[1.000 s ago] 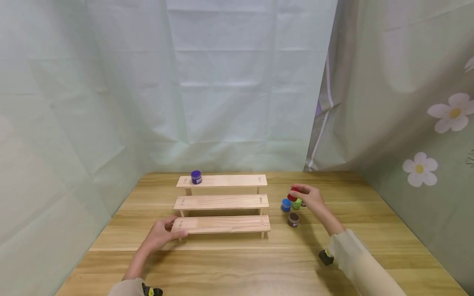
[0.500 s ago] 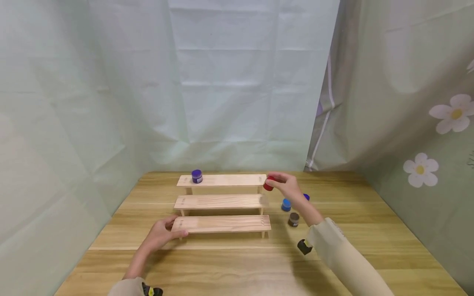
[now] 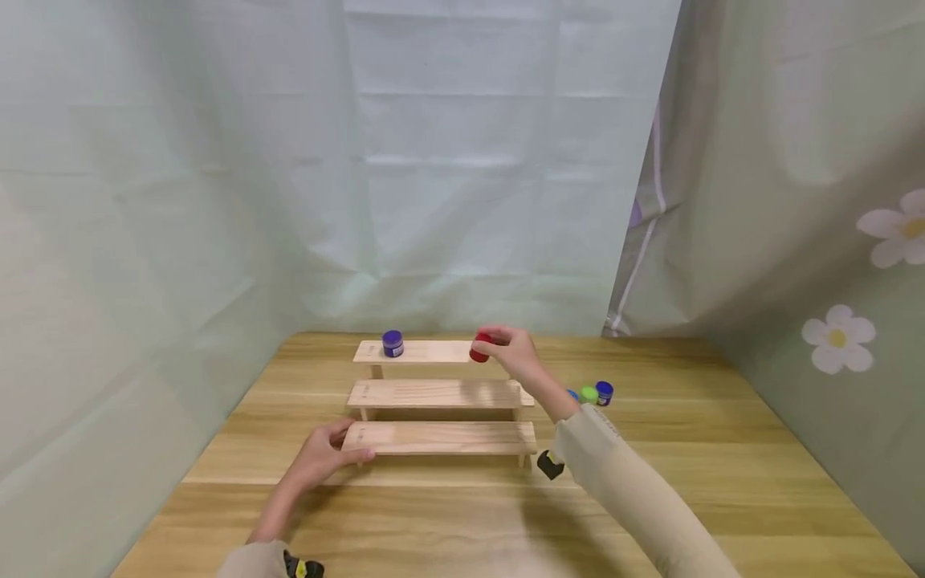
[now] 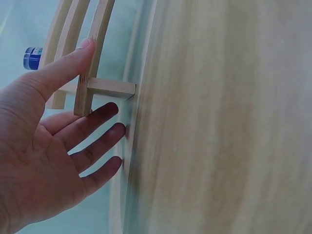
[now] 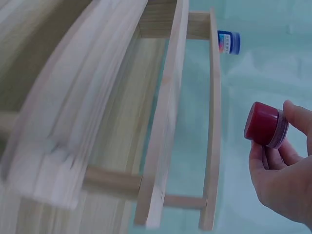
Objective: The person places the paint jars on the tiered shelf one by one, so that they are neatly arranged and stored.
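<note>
My right hand (image 3: 509,351) pinches a small red paint jar (image 5: 263,124) between thumb and fingers, above the right part of the top step of a three-step wooden display rack (image 3: 441,437). In the right wrist view the jar is tilted on its side, apart from the rack. My left hand (image 3: 318,457) holds the left end of the lowest step; in the left wrist view its thumb lies along one side of the board and its index finger passes behind, while the other fingers spread loosely. A dark blue jar (image 3: 393,343) stands at the left end of the top step.
On the table (image 3: 686,449) right of the rack stand a green-lidded jar (image 3: 588,395), a dark blue jar (image 3: 604,392) and a lighter blue jar (image 3: 572,394), partly hidden by my right arm. Pale cloth curtains (image 3: 462,201) enclose the back and sides.
My right hand has carried the red jar leftward and up, from the group of jars at the right to above the top step. The left hand keeps its place on the rack.
</note>
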`<state>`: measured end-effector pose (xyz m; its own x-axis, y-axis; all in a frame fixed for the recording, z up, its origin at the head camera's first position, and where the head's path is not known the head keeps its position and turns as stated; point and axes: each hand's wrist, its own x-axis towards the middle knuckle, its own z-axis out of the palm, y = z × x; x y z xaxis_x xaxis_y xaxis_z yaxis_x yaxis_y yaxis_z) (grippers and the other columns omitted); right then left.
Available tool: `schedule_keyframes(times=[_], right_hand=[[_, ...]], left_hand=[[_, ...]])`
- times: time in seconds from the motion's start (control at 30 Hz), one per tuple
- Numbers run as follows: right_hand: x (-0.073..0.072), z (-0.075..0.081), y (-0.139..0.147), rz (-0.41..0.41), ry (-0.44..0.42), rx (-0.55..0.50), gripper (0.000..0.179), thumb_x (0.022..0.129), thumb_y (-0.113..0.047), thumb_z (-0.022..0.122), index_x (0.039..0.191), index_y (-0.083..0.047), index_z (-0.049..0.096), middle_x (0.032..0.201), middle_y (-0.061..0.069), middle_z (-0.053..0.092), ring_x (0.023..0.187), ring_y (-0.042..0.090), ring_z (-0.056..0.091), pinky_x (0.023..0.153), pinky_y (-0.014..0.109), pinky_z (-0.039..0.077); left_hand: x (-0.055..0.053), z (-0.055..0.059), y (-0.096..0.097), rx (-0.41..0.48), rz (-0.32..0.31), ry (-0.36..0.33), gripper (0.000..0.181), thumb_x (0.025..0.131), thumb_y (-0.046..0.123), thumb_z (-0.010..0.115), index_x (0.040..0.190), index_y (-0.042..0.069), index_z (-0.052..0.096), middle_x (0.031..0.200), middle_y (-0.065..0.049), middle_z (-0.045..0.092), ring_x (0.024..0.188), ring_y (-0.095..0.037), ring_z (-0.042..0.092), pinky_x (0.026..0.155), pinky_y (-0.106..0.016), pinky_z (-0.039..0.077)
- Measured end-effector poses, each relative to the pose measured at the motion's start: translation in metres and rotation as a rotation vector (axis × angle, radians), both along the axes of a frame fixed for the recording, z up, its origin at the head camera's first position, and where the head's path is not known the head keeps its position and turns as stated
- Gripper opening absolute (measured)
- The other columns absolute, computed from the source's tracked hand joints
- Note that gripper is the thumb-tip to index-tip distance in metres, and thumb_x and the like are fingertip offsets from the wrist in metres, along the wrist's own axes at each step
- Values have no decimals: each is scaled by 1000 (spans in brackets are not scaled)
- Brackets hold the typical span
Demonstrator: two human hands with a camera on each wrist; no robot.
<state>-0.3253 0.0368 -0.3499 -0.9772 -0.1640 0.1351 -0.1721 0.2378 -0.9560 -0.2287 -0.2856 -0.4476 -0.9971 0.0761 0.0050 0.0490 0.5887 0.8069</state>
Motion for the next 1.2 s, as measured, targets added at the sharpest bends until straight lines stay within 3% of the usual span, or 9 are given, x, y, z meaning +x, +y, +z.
schedule_keyframes(times=[0.27, 0.4, 0.57, 0.7, 1.2], right_hand=[[-11, 0, -44, 22, 9, 26, 36, 91, -20, 70, 124, -8, 66, 125, 13, 67, 114, 28, 63, 91, 38, 56], [-16, -2, -57, 44, 35, 45, 37, 91, -19, 69, 125, -6, 65, 123, 14, 68, 112, 27, 64, 89, 34, 56], [-20, -8, -61, 10, 58, 65, 36, 90, -16, 70, 122, -3, 66, 119, 16, 70, 109, 27, 65, 86, 33, 56], [-24, -16, -63, -10, 67, 78, 34, 89, -15, 71, 120, -1, 67, 116, 17, 71, 107, 28, 66, 85, 32, 56], [-27, -23, -66, -9, 163, 73, 35, 88, -21, 73, 118, -4, 68, 111, 13, 72, 98, 23, 66, 81, 29, 55]], left_hand=[[4, 0, -7, -21, 31, 6, 85, 80, 26, 80, 139, -19, 38, 141, -37, 44, 129, -47, 50, 104, -51, 46], [3, 0, -3, 16, 18, 18, 83, 80, 24, 81, 137, -19, 39, 139, -37, 47, 126, -46, 53, 102, -50, 48], [1, -5, 5, 51, -12, 17, 82, 78, 23, 82, 136, -18, 42, 135, -36, 52, 121, -43, 59, 98, -47, 52], [3, -9, 8, 50, 6, 0, 79, 77, 22, 83, 135, -17, 44, 131, -35, 56, 116, -41, 62, 94, -45, 54], [-2, -6, 5, 46, 16, -5, 83, 78, 26, 82, 138, -15, 42, 138, -33, 51, 126, -44, 54, 101, -48, 49]])
